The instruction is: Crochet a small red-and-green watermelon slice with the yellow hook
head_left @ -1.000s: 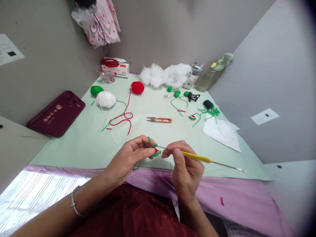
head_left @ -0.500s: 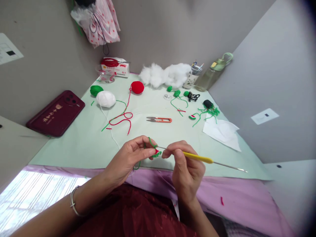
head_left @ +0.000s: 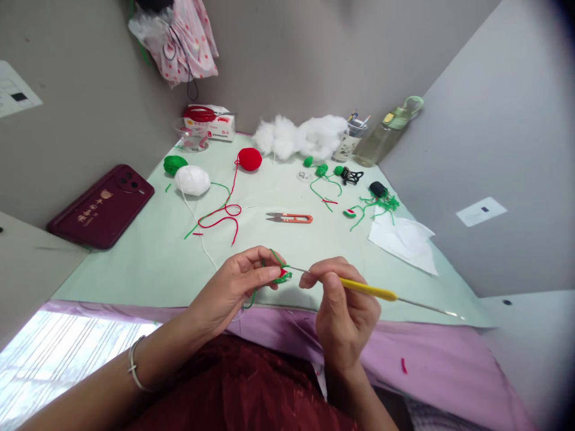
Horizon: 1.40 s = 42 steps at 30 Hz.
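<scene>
Crochet piece (head_left: 283,276) pinched in left hand (head_left: 233,287); right hand (head_left: 344,311) just beside.

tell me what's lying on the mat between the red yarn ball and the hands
In the head view, the orange thread snips lie between the red yarn ball and the hands, left hand and right hand; loose red yarn trails alongside.

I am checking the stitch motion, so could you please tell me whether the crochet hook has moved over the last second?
Yes. The crochet hook in the right hand has slid right, away from the crochet piece; the thread snips stayed put.
</scene>
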Each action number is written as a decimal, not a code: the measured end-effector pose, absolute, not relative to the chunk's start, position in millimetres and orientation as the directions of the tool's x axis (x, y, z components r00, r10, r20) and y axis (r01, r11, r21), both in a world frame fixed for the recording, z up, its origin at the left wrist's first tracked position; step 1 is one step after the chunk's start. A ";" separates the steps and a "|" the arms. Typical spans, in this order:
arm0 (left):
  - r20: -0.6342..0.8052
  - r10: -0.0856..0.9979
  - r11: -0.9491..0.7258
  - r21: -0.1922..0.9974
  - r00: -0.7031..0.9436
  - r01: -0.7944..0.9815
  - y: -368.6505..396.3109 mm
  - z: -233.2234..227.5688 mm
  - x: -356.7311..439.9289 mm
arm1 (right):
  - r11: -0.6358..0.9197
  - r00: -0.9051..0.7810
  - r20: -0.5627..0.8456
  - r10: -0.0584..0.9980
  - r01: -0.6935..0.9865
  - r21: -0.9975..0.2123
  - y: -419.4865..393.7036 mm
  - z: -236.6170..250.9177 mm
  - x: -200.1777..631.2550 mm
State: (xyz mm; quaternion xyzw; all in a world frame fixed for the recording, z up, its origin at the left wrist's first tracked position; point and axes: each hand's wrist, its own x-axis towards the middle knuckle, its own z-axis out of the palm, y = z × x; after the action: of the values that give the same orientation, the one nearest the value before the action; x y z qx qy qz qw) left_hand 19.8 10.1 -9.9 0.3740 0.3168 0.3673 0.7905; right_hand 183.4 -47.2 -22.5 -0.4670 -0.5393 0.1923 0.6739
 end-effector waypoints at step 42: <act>-0.242 0.816 0.459 0.823 0.524 -0.334 9.6 -9.2 20.8 | 0.427 0.365 0.463 0.808 0.180 -0.886 -44.9 -24.3 180.8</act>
State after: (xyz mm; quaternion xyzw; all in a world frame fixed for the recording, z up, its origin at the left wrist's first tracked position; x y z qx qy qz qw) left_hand 20.8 9.6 -9.2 0.3715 0.3246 0.3640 0.7900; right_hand 180.8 -44.9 -24.3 -0.4817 -0.5128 0.2336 0.6712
